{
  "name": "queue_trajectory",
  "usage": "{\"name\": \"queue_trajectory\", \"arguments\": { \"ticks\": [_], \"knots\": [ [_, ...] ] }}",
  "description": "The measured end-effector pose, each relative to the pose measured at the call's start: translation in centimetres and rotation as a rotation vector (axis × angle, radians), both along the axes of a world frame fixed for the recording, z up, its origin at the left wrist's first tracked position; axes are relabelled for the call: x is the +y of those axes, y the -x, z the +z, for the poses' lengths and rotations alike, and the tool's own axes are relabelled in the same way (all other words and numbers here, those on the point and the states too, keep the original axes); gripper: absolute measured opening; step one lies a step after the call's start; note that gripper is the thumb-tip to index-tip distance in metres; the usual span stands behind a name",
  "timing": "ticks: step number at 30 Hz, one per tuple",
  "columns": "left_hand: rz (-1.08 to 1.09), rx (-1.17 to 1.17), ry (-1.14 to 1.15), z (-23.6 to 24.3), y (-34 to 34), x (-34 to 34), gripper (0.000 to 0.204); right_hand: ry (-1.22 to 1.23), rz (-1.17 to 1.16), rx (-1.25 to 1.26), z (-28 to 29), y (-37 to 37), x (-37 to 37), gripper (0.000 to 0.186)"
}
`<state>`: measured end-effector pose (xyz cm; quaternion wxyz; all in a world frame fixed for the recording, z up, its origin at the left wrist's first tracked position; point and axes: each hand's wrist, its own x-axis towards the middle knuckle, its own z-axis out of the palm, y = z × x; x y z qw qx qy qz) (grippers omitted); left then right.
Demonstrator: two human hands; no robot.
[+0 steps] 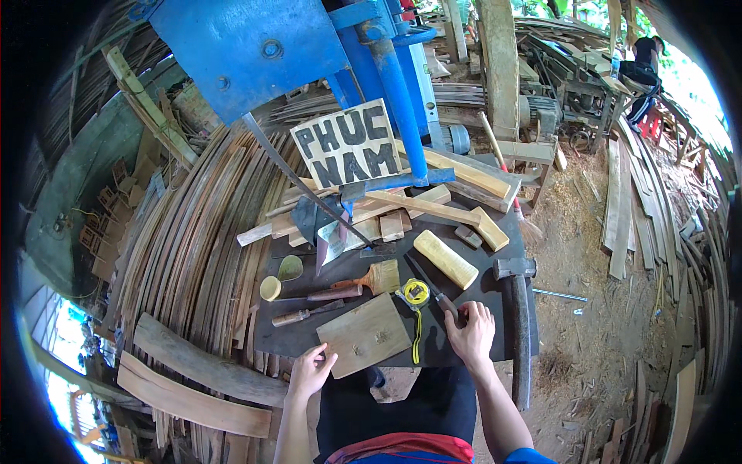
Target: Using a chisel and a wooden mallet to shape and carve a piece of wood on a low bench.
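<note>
My left hand (311,373) is at the left edge of a flat rectangular wooden board (363,329), its thumb and fingers curled against that edge. The board lies on the dark tabletop and reaches over the front rim. My right hand (471,334) is closed around the handle end of a narrow dark-bladed knife (427,281), whose blade points away to the far left. Between the hands lies a yellow tape measure (416,292) with its strap toward me. Beyond the board are a wide paintbrush (377,278), a wooden-handled tool (335,293) and a chisel (308,312).
A sledgehammer (521,332) lies along the table's right edge. A pale wooden block (446,260) and two small cups (270,288) share the dark table (495,309). A blue machine (247,54) with a band blade stands ahead. Stacked planks (193,240) fill the left; a person (645,62) is far right.
</note>
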<state>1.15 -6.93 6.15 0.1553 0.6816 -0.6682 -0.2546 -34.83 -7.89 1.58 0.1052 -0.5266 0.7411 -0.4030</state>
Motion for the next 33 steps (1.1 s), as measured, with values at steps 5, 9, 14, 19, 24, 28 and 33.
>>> {"name": "queue_trajectory", "arguments": {
  "ticks": [5, 9, 14, 19, 24, 28, 33],
  "knots": [
    [-0.005, -0.021, 0.019, 0.3, 0.7, 0.0, 0.059, -0.004, -0.004, -0.006, -0.2, 0.0, 0.0, 0.03],
    [-0.005, -0.039, 0.033, 0.1, 0.5, 0.2, 0.061, 0.007, -0.001, -0.011, -0.2, 0.1, -0.1, 0.03],
    [-0.008, -0.05, 0.021, 0.2, 0.7, 0.0, 0.062, 0.006, -0.006, -0.009, -0.1, 0.0, -0.1, 0.029],
    [-0.006, -0.075, 0.031, 1.0, 1.6, 0.2, 0.062, 0.022, -0.004, -0.017, -0.1, 0.1, 0.0, 0.029],
    [-0.022, -0.077, 0.061, 0.4, 1.3, 0.1, 0.062, 0.028, -0.004, -0.005, -0.2, 0.1, -0.1, 0.029],
    [-0.023, -0.076, 0.066, 0.1, 1.0, 0.1, 0.062, 0.018, -0.006, 0.0, -0.1, 0.0, -0.1, 0.029],
    [-0.025, -0.104, 0.061, 0.1, 1.1, 0.2, 0.063, 0.033, -0.006, 0.001, -0.3, -0.1, -0.2, 0.029]
  ]
}}
